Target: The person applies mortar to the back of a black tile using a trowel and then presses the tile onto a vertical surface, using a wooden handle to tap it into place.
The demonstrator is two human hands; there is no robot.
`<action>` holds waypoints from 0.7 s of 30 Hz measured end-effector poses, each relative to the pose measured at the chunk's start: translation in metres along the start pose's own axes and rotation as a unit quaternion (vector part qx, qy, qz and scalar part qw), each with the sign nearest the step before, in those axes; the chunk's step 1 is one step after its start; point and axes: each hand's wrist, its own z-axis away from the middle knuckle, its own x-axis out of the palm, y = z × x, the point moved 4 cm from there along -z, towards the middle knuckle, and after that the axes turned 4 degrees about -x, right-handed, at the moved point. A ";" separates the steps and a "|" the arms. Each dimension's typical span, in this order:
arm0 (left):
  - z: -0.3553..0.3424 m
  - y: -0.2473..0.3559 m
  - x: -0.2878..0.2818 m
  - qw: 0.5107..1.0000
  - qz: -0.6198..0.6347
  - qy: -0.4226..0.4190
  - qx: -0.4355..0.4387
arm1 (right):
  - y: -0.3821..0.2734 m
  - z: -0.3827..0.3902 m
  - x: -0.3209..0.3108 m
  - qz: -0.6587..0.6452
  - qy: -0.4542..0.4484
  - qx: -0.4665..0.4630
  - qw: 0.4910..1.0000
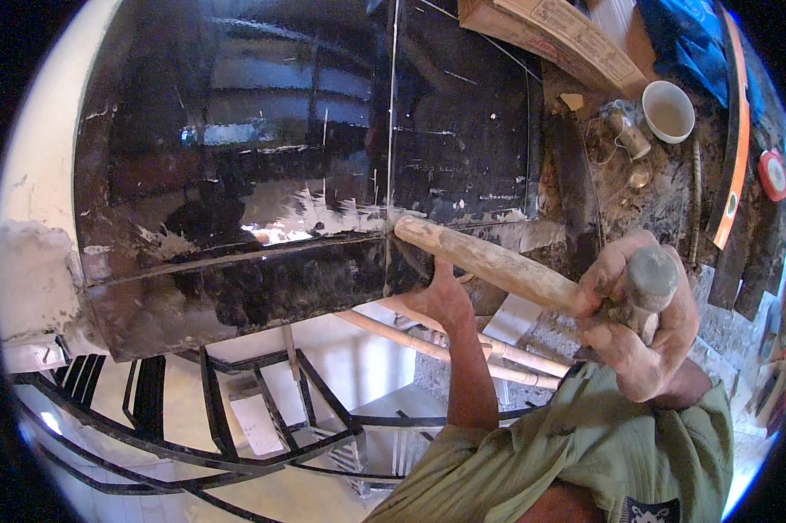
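White wall: a rough pale plastered wall [31, 253] is running down the nine o'clock rim, chipped and lumpy where it is meeting the dark surface.

Black slab: a glossy black stone slab [236, 139], streaked with white smears, is filling the centre out to ten o'clock, a thin joint line dividing it from a second black panel [463, 113] at twelve o'clock.

Front strip: a narrow black stone edge strip [236, 292] is sitting under the slab's near edge, slanting toward eight o'clock.

Railing: a curved black metal railing [210, 418] is sweeping across seven o'clock, with a pale floor showing far below it.

Left hand: the person's left hand [445, 296] is pressing against the strip's right end at centre frame; its fingers are hidden against the stone, so their state cannot be told.

Wooden tool: a long pale rounded wooden handle [489, 261] is lying aslant, its blunt end touching the slab's near edge at the joint.

Right hand: the person's right hand [641, 327], at four o'clock, is wrapping its fingers tightly around the handle's upper end, beside a grey rounded knob [653, 277].

Clutter: a white ceramic cup [668, 111], a cardboard box [554, 39] and an orange-edged level [735, 139] are resting at one to two o'clock.
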 end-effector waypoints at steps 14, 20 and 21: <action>0.010 0.020 0.013 0.998 0.012 0.055 -0.031 | 0.010 0.022 -0.071 0.028 0.200 0.087 0.976; 0.011 0.010 0.010 0.995 -0.008 0.059 -0.079 | 0.054 0.065 -0.094 0.108 0.176 0.216 0.954; 0.013 0.012 0.011 0.996 -0.015 0.073 -0.048 | 0.061 0.070 -0.094 0.110 0.161 0.225 0.955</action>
